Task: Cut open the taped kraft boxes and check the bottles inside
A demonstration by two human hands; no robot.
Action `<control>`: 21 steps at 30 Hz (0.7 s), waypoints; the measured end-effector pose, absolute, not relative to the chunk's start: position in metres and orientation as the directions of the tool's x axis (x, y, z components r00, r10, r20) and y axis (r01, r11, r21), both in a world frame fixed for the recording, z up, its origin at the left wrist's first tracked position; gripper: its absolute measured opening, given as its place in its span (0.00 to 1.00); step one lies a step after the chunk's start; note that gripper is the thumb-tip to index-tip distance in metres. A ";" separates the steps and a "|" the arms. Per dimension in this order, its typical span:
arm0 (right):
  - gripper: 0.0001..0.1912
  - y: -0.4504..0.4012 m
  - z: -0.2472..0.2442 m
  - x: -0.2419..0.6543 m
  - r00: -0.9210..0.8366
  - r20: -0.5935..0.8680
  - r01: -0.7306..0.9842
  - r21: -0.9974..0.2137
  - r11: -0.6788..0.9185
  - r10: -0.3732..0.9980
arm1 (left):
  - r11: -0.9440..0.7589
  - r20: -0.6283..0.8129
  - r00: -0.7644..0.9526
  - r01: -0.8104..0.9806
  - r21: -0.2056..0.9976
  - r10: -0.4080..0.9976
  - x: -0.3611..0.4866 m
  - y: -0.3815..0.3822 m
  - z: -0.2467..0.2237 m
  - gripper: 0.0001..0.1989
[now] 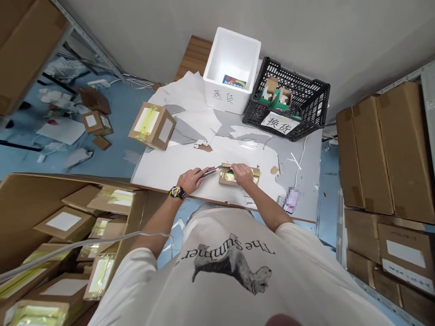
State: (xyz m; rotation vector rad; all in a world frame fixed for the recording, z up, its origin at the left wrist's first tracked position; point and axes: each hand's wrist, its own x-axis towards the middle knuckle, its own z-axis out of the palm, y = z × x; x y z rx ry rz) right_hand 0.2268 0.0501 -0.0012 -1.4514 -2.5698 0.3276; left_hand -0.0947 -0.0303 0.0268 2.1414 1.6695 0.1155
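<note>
My left hand (pixel 190 180), with a black wristwatch (pixel 177 192) on its wrist, grips a slim red-and-silver cutting tool (pixel 210 171). The tool's tip reaches toward a small cardboard box (pixel 239 175) wrapped in gold-yellow tape. My right hand (pixel 242 174) lies on top of that box and holds it against the white board (pixel 170 163). The box is open in the middle, with something green showing inside. My hands hide part of its top.
Ahead stand a white foam box (pixel 231 68) and a black plastic crate (pixel 288 99), both with handwritten labels. A taped carton (pixel 152 126) lies on the board. Open cartons of packages fill the lower left, stacked cartons stand right, and a blurred phone (pixel 291 200) lies nearby.
</note>
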 end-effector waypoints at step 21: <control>0.36 0.003 0.017 0.324 0.314 -0.453 0.480 -0.682 -0.552 0.834 | 0.304 -0.278 -0.148 0.657 0.690 0.949 -0.042 -0.014 -0.032 0.33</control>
